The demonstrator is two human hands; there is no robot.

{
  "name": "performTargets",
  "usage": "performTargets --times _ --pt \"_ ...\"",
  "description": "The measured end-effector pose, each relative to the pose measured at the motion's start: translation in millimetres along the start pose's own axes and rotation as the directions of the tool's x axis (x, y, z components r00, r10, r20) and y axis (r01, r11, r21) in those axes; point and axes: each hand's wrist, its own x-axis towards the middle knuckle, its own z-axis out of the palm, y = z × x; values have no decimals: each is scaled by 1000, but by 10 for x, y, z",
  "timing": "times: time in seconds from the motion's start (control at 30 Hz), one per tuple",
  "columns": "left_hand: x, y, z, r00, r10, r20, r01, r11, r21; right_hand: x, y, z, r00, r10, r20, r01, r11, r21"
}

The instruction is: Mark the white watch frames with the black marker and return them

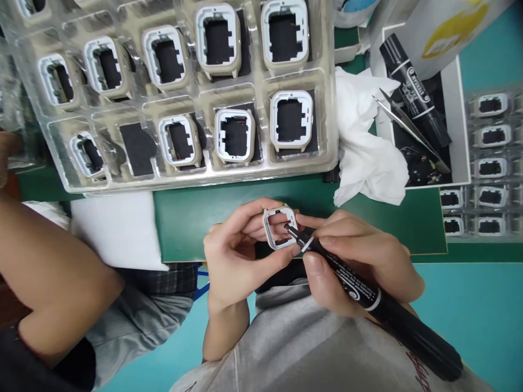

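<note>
Your left hand [241,256] pinches a square, round-cornered white-and-beige plastic frame [267,228] near the dark green tabletop's [183,218] edge, while your right-hand [368,250] fingers grip a black cylindrical marker [359,291], its tip at the frame's inner side. Beyond, a clear plastic compartmented tray [329,120] holds similar frames [274,121].
</note>
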Motion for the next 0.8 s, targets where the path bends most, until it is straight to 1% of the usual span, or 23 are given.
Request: performTargets --times 0.07,0.17,0.33,0.43,0.53,0.6,0.7,0.8 --pt "-16 -11 32 999 23 -21 -23 1000 20 6 -11 49 998 -12 -57 10 999 -31" --pt "-55 -27 76 997 64 -48 -59 992 109 11 -22 142 990 10 -139 -22 996 -90" --pt "-151 -51 92 994 100 -53 -81 955 284 2 -17 191 988 26 -149 -48 988 -147" --pt "-193 -71 78 995 85 -53 -63 940 335 2 -25 169 988 42 -146 -64 988 -144" --pt "-183 -85 68 995 79 -62 -58 957 283 5 -36 160 988 60 -142 -77 991 -113" --pt "-144 -81 61 996 67 -61 -54 980 190 2 -29 163 987 39 -156 -55 994 -98" --pt "-70 -55 38 999 19 -32 -18 998 53 -11 -4 154 987 -9 -161 0 998 -59" --pt "-17 -24 -2 1000 -30 2 30 999 -14 -17 3 108 994 -22 -109 21 1000 -15"
